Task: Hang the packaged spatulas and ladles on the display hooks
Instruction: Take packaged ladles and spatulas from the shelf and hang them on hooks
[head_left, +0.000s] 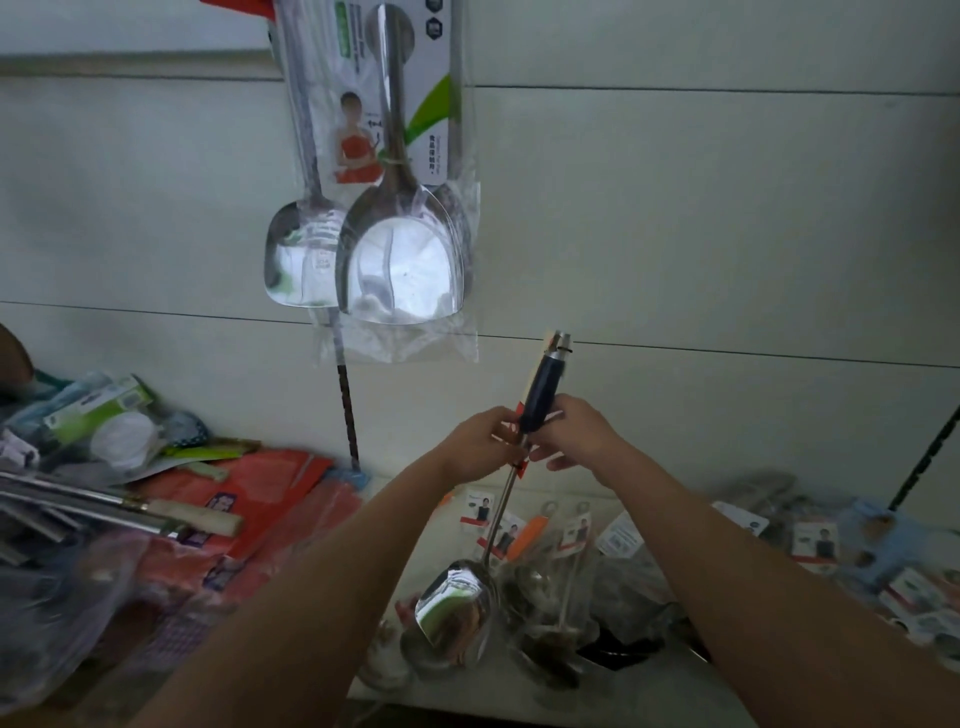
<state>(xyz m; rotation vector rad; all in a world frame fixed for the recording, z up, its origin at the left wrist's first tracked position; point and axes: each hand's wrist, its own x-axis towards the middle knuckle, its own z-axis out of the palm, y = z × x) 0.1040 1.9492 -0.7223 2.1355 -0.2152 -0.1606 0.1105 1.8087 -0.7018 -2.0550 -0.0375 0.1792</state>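
Observation:
I hold a steel ladle (456, 605) with a dark blue handle upright in front of the wall, bowl down and handle tip up. My left hand (480, 441) grips the shaft and its red-and-white card just below the handle. My right hand (574, 431) pinches the lower end of the handle from the right. Above, two packaged steel spatulas (400, 260) in clear bags hang on the white slat wall (701, 218); the hooks are out of frame.
Below my hands a shelf holds a pile of packaged ladles (561, 587) with printed cards. More packaged goods (852, 545) lie at the right. To the left are red packets (270, 499), long wooden-handled steel utensils (130, 512) and bagged items. A dark upright rod (349, 415) stands against the wall.

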